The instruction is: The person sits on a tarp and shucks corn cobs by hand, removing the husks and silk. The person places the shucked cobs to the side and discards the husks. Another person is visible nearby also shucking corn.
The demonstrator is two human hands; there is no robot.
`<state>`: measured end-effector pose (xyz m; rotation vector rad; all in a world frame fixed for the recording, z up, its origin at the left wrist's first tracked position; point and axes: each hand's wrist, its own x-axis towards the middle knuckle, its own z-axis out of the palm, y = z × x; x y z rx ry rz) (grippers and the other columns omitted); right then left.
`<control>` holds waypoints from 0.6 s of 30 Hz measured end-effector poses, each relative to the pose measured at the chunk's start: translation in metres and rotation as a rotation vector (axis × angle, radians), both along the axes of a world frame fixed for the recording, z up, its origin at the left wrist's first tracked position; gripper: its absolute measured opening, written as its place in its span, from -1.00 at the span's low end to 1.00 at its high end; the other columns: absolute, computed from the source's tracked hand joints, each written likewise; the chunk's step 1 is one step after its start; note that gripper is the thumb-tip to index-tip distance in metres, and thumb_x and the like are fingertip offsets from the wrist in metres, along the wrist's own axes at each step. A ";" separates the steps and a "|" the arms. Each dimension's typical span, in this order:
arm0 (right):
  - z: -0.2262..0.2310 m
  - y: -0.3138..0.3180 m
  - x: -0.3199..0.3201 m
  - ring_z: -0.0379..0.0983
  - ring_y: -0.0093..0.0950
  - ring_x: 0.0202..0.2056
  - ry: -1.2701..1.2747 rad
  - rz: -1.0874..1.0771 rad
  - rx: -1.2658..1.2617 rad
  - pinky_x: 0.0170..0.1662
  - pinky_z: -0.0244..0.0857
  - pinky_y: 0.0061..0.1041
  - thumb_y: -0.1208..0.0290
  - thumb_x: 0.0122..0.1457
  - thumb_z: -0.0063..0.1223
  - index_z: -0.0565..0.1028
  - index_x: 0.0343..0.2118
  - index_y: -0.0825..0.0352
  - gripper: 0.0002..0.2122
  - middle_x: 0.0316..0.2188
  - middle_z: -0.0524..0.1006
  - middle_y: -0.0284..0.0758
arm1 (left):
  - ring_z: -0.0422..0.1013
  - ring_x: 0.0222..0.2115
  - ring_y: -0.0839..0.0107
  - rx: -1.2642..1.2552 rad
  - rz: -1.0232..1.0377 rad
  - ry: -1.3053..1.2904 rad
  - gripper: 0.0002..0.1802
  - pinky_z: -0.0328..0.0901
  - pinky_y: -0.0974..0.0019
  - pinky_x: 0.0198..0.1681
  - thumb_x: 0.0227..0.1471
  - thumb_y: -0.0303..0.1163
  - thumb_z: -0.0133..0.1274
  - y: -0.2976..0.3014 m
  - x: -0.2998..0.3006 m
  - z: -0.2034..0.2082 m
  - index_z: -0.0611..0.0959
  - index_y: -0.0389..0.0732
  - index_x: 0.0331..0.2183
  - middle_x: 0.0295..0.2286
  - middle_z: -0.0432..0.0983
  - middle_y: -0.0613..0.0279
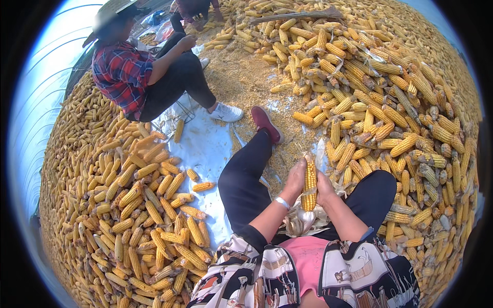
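Between my legs, an ear of corn (310,186) stands nearly upright, its yellow kernels bare along the front. My left hand (295,179) is closed around its left side, and my right hand (324,189) grips it from the right. Fingers behind the ear are partly hidden. Pale dry husk leaves (294,224) hang below it and lie in my lap. Another strip of husk (321,154) shows beyond my right hand.
Heaps of corn ears rise on the left (149,226) and right (395,118). Loose kernels (241,69) cover the ground ahead, with white sheeting (203,154) beside my left leg. A person in a plaid shirt (120,74) sits at far left; another person (197,10) is behind.
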<state>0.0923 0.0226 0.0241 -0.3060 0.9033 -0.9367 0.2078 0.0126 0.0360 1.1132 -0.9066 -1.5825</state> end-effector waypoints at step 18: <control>-0.004 0.024 -0.007 0.54 -0.42 -0.33 -0.229 -0.238 0.126 -0.22 0.45 -0.42 0.21 0.25 -0.12 0.47 -0.20 0.37 -0.70 -0.34 0.57 -0.21 | 0.21 -0.65 0.50 0.515 0.521 0.628 -0.65 0.17 0.38 -0.58 0.29 -0.16 -0.25 -0.003 -0.016 -0.006 0.47 -0.22 -0.33 -0.63 0.28 0.36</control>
